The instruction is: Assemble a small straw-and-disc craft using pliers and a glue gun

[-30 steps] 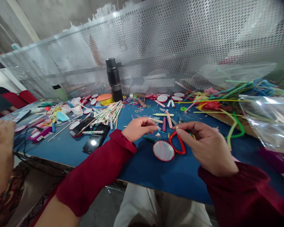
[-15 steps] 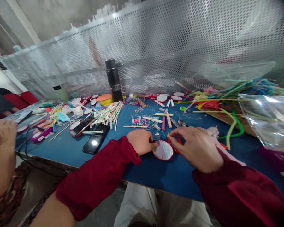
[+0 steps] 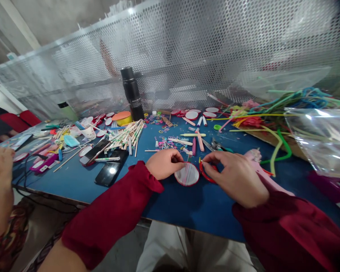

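Observation:
My left hand [image 3: 164, 163] is closed, thumb and forefinger pinched at the upper left edge of a white disc [image 3: 184, 176] with a red rim. Thin pinkish strands cross the disc from top to bottom. To the right, my right hand [image 3: 234, 175] is closed in a pinch, with a small yellow piece [image 3: 200, 160] at the fingertips, too small to name. Under those fingers lies a red ring-shaped thing [image 3: 206, 174], partly covered by the hand. Pink and pale markers [image 3: 197, 141] and pliers [image 3: 220, 146] lie just behind the hands.
Small coloured rubber bands [image 3: 167, 143] are scattered beyond my left hand. A black bottle [image 3: 132, 94], a bundle of sticks [image 3: 126, 138] and phones [image 3: 110, 172] lie leftward. Clear plastic [image 3: 320, 143] and coloured pipe cleaners [image 3: 280, 147] are right. Another person's hand [image 3: 0, 162] is far left.
My left hand and the white disc have shifted slightly left, away from my right hand. The right hand keeps nearly the same pinch and place. The view has turned a little.

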### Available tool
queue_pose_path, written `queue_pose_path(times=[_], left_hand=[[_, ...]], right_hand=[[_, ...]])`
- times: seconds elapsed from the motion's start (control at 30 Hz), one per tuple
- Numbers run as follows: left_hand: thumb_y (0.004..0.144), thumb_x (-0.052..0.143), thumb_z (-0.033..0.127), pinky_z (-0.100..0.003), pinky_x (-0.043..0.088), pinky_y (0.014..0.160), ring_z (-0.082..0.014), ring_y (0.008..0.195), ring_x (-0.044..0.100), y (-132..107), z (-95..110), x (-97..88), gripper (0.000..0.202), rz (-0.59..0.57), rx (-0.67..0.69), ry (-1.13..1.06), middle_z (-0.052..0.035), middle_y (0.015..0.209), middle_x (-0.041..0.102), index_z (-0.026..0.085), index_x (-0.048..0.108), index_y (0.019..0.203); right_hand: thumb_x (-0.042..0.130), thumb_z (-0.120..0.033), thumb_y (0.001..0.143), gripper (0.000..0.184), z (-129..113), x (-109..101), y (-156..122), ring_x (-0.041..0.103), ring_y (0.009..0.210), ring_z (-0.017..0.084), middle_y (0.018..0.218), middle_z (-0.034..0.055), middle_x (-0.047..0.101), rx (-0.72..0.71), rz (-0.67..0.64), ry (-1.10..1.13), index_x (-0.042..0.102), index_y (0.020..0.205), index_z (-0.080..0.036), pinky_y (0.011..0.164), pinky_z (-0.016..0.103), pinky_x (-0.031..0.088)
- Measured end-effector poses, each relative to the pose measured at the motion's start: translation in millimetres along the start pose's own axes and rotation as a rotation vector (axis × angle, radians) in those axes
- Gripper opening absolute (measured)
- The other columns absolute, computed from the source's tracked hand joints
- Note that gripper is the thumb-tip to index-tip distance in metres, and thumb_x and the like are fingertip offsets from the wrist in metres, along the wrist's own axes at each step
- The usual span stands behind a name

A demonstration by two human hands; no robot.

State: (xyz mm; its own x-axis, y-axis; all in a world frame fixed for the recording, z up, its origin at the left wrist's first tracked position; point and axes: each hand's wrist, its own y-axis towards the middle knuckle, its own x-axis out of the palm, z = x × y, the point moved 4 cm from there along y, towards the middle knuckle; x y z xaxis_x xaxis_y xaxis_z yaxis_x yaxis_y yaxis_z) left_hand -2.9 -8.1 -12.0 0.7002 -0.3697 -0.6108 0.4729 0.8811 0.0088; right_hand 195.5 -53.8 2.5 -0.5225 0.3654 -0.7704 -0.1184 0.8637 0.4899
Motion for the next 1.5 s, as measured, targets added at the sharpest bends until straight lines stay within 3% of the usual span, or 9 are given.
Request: queue_pose_path(times=[0.2, 0.37, 0.5, 1.5], left_hand=[[0.081, 0.071, 0.026, -0.023, 0.045, 0.065, -0.0115, 0.070, 0.058, 0.0, 9.2, 1.4, 0.018, 0.031, 0.028, -0.256, -0.0028, 0.079, 0.066, 0.012, 0.065, 0.090], [0.081, 0.068, 0.013, -0.026, 0.051, 0.076, -0.0143, 0.082, 0.065, -2.1, 15.9, 2.4, 0.019, 0.036, 0.029, -0.297, -0.0084, 0.095, 0.073, 0.010, 0.071, 0.099], [0.083, 0.066, 0.013, -0.028, 0.052, 0.083, -0.0165, 0.088, 0.068, -2.3, 15.9, 1.8, 0.015, 0.030, 0.041, -0.312, -0.0085, 0.097, 0.075, 0.012, 0.074, 0.095], [0.083, 0.066, 0.012, -0.023, 0.051, 0.073, -0.0129, 0.077, 0.066, -4.6, 21.3, 1.7, 0.013, 0.029, 0.016, -0.375, -0.0084, 0.090, 0.076, 0.009, 0.074, 0.092]], right_hand=[[0.059, -0.031, 0.082, 0.013, -1.4, -0.5, 0.3, 0.067, 0.075, 0.021, 0.077, -0.0002, 0.073, 0.022, -0.009, -0.018, 0.070, 0.079, -0.024, 0.075, 0.036, 0.042], [0.059, -0.032, 0.083, 0.014, -1.0, -1.9, -1.1, 0.067, 0.076, 0.021, 0.079, 0.0000, 0.074, 0.041, 0.003, -0.023, 0.070, 0.079, -0.024, 0.076, 0.037, 0.041], [0.059, -0.033, 0.083, 0.014, 0.6, -2.7, -2.7, 0.067, 0.077, 0.022, 0.081, 0.0002, 0.074, 0.051, 0.013, -0.013, 0.069, 0.078, -0.024, 0.077, 0.038, 0.041], [0.059, -0.032, 0.080, 0.016, -0.9, -4.7, -2.9, 0.068, 0.072, 0.019, 0.075, -0.0016, 0.074, 0.087, -0.018, -0.002, 0.071, 0.074, -0.025, 0.069, 0.032, 0.043]])
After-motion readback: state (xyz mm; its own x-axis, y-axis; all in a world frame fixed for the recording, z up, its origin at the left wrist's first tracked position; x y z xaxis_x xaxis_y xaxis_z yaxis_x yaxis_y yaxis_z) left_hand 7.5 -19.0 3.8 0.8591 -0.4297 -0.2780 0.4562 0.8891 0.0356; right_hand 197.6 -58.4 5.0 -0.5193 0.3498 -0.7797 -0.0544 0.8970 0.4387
